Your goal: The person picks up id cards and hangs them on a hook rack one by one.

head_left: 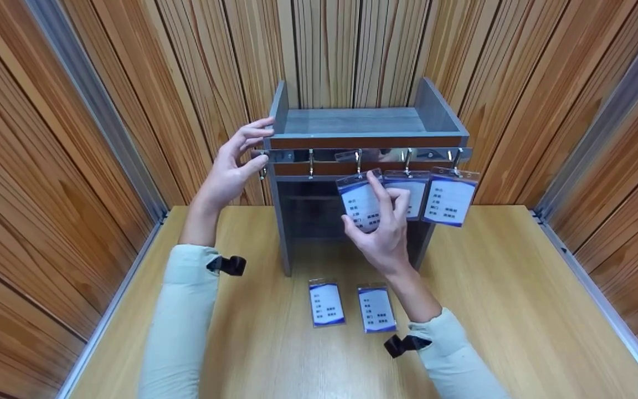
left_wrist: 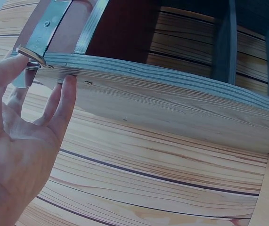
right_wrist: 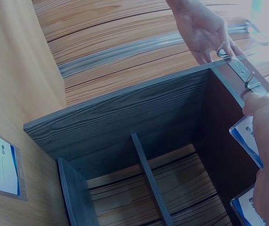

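A small grey shelf unit (head_left: 352,119) carries a metal hook rail (head_left: 327,156) across its front. My left hand (head_left: 231,169) holds the rail's left end, thumb in front and fingers behind it; in the left wrist view other fingertips rest against the side panel (left_wrist: 139,92). My right hand (head_left: 382,235) is at a badge holder (head_left: 355,202) under the middle hook, its extended index finger touching the top edge and its thumb spread by the left edge. A second badge holder (head_left: 418,194), partly hidden by that hand, and a third badge holder (head_left: 452,199) hang to the right.
Two more badge holders, a left one (head_left: 326,303) and a right one (head_left: 377,309), lie flat on the wooden table (head_left: 274,343) before the unit. Two hooks on the left, one a bare hook (head_left: 312,163), carry nothing. Wood-panelled walls (head_left: 214,83) enclose the table.
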Available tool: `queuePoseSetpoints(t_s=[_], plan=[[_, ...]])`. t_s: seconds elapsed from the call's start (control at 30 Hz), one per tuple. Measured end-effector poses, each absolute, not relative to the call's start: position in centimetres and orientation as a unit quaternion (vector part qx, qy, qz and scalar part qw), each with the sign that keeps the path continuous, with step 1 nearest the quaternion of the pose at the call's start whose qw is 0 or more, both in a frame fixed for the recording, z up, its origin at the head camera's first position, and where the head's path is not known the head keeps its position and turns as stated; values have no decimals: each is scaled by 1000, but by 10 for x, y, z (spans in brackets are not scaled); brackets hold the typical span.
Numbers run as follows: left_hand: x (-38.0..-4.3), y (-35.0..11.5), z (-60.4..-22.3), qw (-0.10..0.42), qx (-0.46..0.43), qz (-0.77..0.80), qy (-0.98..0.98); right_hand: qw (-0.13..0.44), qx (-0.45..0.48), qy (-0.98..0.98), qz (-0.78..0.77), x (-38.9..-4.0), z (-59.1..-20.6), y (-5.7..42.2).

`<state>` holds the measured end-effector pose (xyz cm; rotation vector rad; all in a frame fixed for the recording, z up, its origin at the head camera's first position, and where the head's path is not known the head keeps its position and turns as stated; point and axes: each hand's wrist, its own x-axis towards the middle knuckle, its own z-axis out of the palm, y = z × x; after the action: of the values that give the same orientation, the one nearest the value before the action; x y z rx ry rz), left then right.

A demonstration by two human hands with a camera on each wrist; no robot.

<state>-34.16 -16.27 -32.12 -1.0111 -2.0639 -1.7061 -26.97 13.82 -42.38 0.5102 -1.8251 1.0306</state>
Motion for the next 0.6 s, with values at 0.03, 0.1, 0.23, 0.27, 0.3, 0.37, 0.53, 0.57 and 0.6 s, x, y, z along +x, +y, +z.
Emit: queuePoseSetpoints(t_s=[0.03,0.1,0.23,0.27,0.3,0.37,0.53,0.57,0.6], plan=[[-342,-162,-321,140,-350,-590,-714,472,207,-746,422,-270,-424,138],[-342,-162,-322,140,-351,-590,-713,470,206,-747,423,-270,-425,139],[-342,-161,-323,138,-352,-592,-712,469,204,-747,424,-268,-426,139],[-341,-161,-323,137,-352,-592,-712,469,203,-747,424,-268,-426,138],[-341,-161,-323,137,-353,-591,-712,469,202,-748,424,-268,-426,138],[-341,-161,-324,138,-355,-589,-713,468,200,-749,425,-268,-426,138],[-342,-162,-322,143,-359,-583,-715,466,195,-751,426,-269,-423,137],[-342,-163,-322,143,-358,-584,-714,465,194,-751,427,-269,-423,137],[-341,-163,-322,144,-358,-584,-714,464,194,-752,426,-269,-422,136]])
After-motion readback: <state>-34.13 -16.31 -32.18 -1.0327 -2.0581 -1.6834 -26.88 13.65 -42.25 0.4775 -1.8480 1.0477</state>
